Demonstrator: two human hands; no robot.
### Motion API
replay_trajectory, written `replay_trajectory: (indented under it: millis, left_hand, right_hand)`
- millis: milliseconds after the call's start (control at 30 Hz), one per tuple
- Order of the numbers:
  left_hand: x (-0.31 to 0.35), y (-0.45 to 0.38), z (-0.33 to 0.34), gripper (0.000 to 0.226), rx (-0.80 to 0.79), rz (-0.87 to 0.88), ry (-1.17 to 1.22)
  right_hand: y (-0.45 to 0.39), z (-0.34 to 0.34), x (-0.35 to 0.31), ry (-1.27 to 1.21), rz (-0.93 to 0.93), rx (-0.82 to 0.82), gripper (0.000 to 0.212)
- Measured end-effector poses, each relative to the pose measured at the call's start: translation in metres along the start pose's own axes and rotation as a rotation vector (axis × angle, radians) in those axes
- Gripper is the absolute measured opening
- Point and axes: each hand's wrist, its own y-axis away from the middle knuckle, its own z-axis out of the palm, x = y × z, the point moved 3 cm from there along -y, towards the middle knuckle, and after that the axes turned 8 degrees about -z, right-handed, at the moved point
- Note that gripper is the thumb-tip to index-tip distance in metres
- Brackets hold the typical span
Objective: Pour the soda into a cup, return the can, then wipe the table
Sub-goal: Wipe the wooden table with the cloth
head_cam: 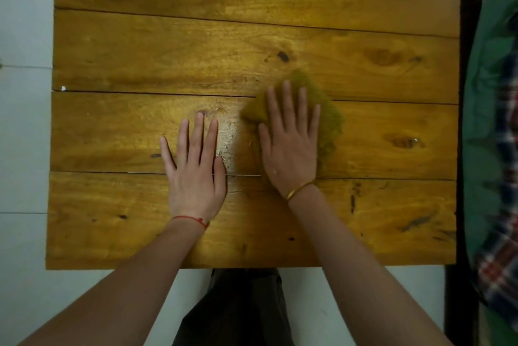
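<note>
while left hand [196, 174] lies flat, right hand [290, 146] presses cloth [328, 118].

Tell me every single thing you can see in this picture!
table: one, yellow-brown wooden planks, fills the middle
cloth: one, olive green, on the table right of centre, under the right hand
wet patch: one, shiny, between the hands
floor: white, left of and below the table
fabric: green and plaid, right edge
red thread: one, left wrist
gold bangle: one, right wrist
left hand: flat on the table
right hand: flat, pressing the cloth
</note>
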Motion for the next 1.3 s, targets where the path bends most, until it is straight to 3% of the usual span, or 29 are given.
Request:
replay_trajectory:
  millis: [67, 133, 267, 367, 500, 567, 667, 833, 900, 1000, 1100, 1300]
  left_hand:
    - [0.000, 0.001, -0.001, 0.058, 0.003, 0.001, 0.011]
    - [0.000, 0.001, -0.002, 0.058, 0.005, -0.004, 0.032]
    - [-0.001, 0.001, -0.002, 0.058, 0.013, -0.006, 0.039]
    - [-0.002, 0.000, -0.001, 0.058, 0.018, -0.006, 0.046]
    - [-0.003, 0.001, -0.001, 0.057, 0.025, -0.004, 0.059]
    - [-0.004, 0.001, -0.001, 0.057, 0.024, -0.004, 0.085]
    - [-0.005, 0.001, -0.004, 0.056, 0.021, 0.001, 0.118]
    - [-0.014, -0.017, -0.018, 0.055, 0.056, 0.010, 0.117]
    - [-0.016, -0.036, -0.025, 0.055, 0.073, 0.007, 0.092]
    - [-0.018, -0.061, -0.031, 0.057, 0.089, 0.014, 0.033]
    - [-0.029, -0.077, -0.032, 0.058, 0.086, -0.004, -0.011]
    - [-0.037, -0.088, -0.026, 0.059, 0.045, -0.036, -0.024]
  right_hand:
    - [0.028, 0.003, -0.013, 0.011, -0.141, -0.065, 0.058]
    - [0.044, 0.001, -0.001, 0.030, -0.168, -0.105, 0.058]
    - [0.013, -0.005, 0.032, 0.015, 0.109, -0.020, 0.057]
    - [-0.013, -0.003, 0.012, -0.044, 0.273, 0.065, 0.057]
    - [0.018, 0.010, -0.042, -0.036, -0.060, -0.054, 0.057]
    - [0.037, 0.011, -0.038, -0.026, -0.127, -0.088, 0.057]
    - [0.040, 0.004, -0.001, 0.029, -0.028, -0.080, 0.058]
    - [-0.013, -0.008, 0.036, -0.001, 0.295, 0.012, 0.059]
    - [-0.025, -0.006, 0.012, -0.015, 0.230, 0.009, 0.059]
    - [-0.009, 0.000, -0.028, 0.006, -0.094, -0.060, 0.058]
    - [-0.003, -0.004, -0.015, 0.028, -0.238, -0.101, 0.057]
    - [-0.072, -0.014, 0.021, -0.003, 0.172, 0.009, 0.058]
